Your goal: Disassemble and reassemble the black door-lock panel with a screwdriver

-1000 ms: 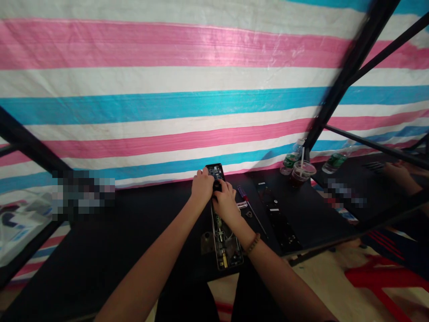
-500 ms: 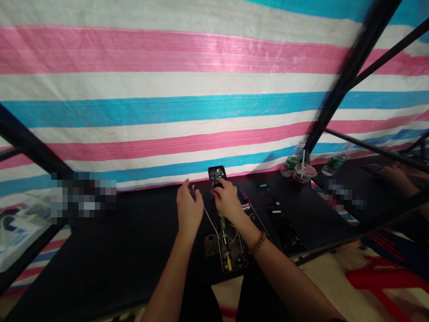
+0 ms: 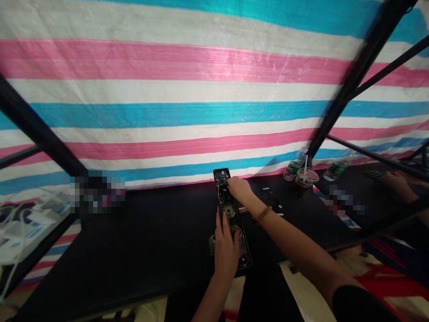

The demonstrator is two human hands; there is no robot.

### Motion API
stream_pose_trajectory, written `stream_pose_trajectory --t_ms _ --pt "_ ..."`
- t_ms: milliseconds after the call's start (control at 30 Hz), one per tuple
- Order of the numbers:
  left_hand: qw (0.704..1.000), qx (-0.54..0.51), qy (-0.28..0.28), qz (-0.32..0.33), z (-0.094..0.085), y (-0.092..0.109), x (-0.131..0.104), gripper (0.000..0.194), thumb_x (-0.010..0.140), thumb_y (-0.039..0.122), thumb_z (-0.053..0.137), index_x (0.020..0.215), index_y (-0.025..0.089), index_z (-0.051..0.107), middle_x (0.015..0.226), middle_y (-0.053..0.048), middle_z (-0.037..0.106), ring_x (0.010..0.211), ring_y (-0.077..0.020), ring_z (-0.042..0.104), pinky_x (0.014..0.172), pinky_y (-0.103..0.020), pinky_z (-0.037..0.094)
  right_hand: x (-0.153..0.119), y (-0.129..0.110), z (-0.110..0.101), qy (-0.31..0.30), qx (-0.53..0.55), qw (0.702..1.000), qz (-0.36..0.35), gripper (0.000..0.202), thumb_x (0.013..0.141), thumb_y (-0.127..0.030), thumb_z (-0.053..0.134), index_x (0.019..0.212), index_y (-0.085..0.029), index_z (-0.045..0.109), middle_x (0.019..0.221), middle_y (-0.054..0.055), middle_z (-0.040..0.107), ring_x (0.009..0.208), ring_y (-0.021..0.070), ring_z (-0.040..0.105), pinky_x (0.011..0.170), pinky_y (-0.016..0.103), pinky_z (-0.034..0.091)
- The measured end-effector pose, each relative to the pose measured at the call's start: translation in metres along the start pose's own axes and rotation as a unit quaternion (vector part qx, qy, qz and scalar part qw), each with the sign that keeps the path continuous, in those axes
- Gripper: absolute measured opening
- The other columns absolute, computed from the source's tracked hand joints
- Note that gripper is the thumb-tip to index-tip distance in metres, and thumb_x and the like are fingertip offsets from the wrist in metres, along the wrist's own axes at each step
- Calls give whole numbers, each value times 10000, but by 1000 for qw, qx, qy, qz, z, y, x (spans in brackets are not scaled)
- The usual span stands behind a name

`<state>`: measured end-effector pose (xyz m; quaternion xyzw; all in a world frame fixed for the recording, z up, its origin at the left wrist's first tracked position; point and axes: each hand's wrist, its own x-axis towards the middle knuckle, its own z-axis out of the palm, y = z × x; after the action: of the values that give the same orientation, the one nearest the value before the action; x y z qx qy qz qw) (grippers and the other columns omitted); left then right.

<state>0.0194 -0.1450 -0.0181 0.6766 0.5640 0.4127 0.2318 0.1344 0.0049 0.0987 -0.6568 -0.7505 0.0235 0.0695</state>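
Observation:
A long, narrow black electronic device [image 3: 246, 243] lies opened lengthwise in front of me. A small circuit board [image 3: 221, 175] shows at its far end and a round part [image 3: 229, 210] near its middle. My left hand [image 3: 227, 250] lies over the near half, fingers extended and apart, hiding much of the inside. My right hand [image 3: 240, 189] is closed at the far half, beside the board; whatever its fingers pinch is hidden. A small brownish plate [image 3: 212, 245] shows partly at the left of my left hand.
A dark panel [image 3: 273, 201] lies right of the device, partly behind my forearm. A water bottle [image 3: 294, 167] and a lidded drink cup [image 3: 305, 178] stand at the back right. White power strips and cables [image 3: 23, 232] are at far left. Another person's hand [image 3: 397, 181] is far right.
My left hand has come down from the raised white wire onto the device's near half. My right hand has closed and shifted slightly right. The screwdriver right of the device is now out of sight.

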Motion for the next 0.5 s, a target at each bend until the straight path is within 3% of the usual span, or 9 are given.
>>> stream_pose_trajectory --t_ms 100,200,333,400,500 --pt "999 -33 3 -17 -3 -3 1 560 1008 348 435 1539 219 311 1659 -189 231 1505 -315 321 1160 -553 360 2 0 -2 -9 -17 1000 -15 212 962 -171 518 1055 -115 700 1108 206 718 1045 296 698 912 374 505" --pt "997 -59 21 -45 -3 -3 0 544 1012 382 420 1509 175 339 1673 -209 142 1512 -304 307 1177 -509 352 -5 3 -5 -2 -20 1000 -11 212 961 -215 538 1088 -126 682 1170 204 694 1054 296 688 924 365 499" --pt "998 -54 12 -35 -5 0 0 563 1009 423 423 1508 175 342 1692 -187 32 1516 -307 298 1186 -474 348 -14 18 -21 55 -11 997 49 335 1022 -196 361 1251 -121 592 1246 210 644 1076 289 661 912 357 492" --pt "998 -48 5 -32 -5 1 2 568 1008 430 422 1505 166 346 1689 -193 65 1521 -309 283 1189 -479 340 -13 31 -34 88 -2 992 89 398 1038 -188 270 1317 -108 542 1288 226 613 1115 293 634 925 370 476" --pt "998 -53 10 -42 -4 -1 4 565 1007 422 418 1495 146 349 1663 -217 181 1532 -300 256 1200 -493 312 -8 56 -47 104 24 986 127 388 1042 -227 301 1256 -102 599 1205 220 658 1120 296 623 941 376 456"
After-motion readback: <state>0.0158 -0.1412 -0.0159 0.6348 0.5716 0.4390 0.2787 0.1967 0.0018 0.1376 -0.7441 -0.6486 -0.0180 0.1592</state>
